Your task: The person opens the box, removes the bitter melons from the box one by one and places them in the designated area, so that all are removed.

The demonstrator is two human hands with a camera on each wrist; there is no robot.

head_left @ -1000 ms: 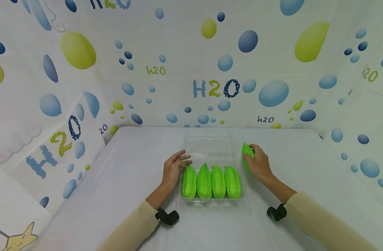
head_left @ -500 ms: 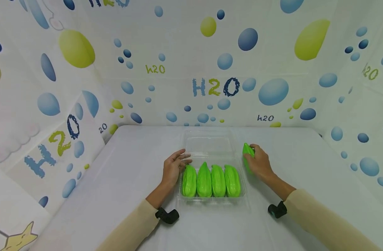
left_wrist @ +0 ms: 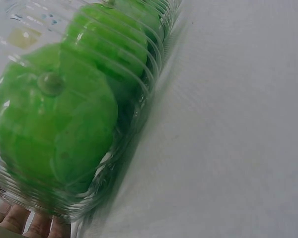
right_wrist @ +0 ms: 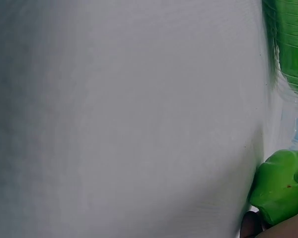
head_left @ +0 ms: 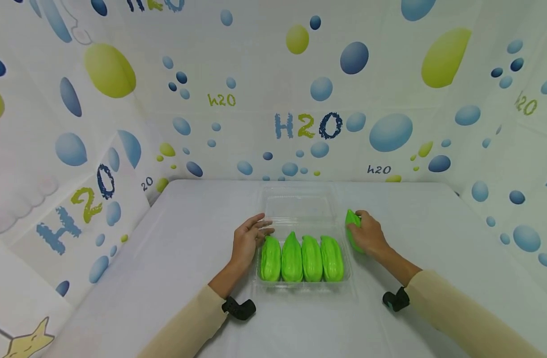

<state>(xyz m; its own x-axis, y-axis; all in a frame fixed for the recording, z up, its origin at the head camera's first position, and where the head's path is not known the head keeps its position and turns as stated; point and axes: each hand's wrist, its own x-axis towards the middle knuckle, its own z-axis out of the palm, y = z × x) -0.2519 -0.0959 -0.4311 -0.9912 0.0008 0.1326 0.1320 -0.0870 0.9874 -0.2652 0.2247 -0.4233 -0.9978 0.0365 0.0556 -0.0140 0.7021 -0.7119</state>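
A clear plastic clamshell box (head_left: 302,285) lies on the table with its lid (head_left: 300,204) folded back flat. In it stand several bright green, ribbed, long vegetable-shaped pieces (head_left: 292,261) side by side, tips pointing away. My left hand (head_left: 245,242) rests against the box's left rear corner, fingers loosely stretched over the edge; the left wrist view has its fingertips beyond the clear wall. To the right of the box, my right hand (head_left: 371,232) grips another such green piece (head_left: 351,219) between thumb and fingers. That piece is at the table surface, partly hidden by the hand.
A white cloth covers the table (head_left: 188,214). Behind and to the sides hangs a white sheet printed with blue and green drops (head_left: 390,133). Dark wrist cameras (head_left: 239,308) are strapped at both cuffs.
My right hand has moved slightly toward me with the green piece, whose tip now sits a little lower in the head view. The left hand and the box stay put.
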